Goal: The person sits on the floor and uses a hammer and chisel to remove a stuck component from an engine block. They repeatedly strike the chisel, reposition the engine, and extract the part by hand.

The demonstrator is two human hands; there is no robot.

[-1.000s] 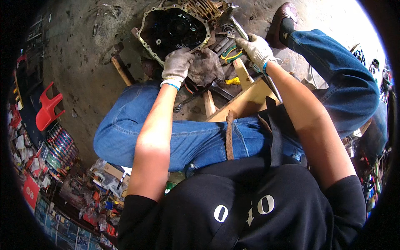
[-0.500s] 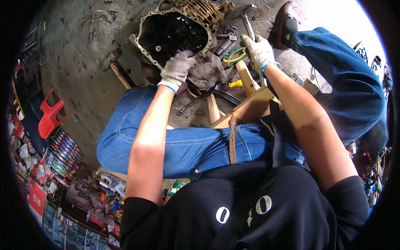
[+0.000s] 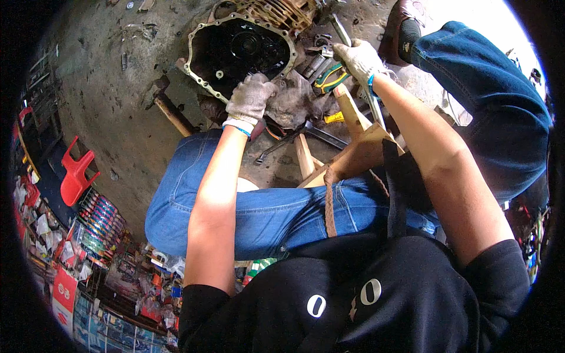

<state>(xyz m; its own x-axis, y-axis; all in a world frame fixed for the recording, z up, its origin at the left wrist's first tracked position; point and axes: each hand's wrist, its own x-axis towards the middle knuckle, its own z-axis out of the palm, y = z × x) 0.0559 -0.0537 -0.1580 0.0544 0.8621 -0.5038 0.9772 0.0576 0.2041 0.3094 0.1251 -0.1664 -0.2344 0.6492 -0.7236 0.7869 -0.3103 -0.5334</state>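
A metal housing [image 3: 187, 66] with a bolt-holed, pale rim and a dark, oily inside lies on the floor in front of me. My left hand [image 3: 251, 99], in a soiled work glove, is closed at its near rim. What its fingers grip is hidden. To the right, my gloved right hand [image 3: 360, 59] wraps around the metal handle of a hammer [image 3: 341, 29]. The handle runs back past my wrist toward the wooden stool, and the hammer's head is barely visible at the top edge. A dirty rag [image 3: 289, 103] lies between my hands.
Pliers with green-and-yellow grips [image 3: 329, 79] lie near my right hand. A second hammer with a wooden handle [image 3: 173, 115] rests left of the housing. A wooden stool [image 3: 353, 154] stands between my legs. A ribbed metal casting [image 3: 288, 15] sits behind the housing; a red plastic chair [image 3: 76, 170] is far left.
My right hand has moved slightly up and left with the hammer, whose head has mostly left the view. My left hand stays at the housing's rim. The whole view has shifted slightly.
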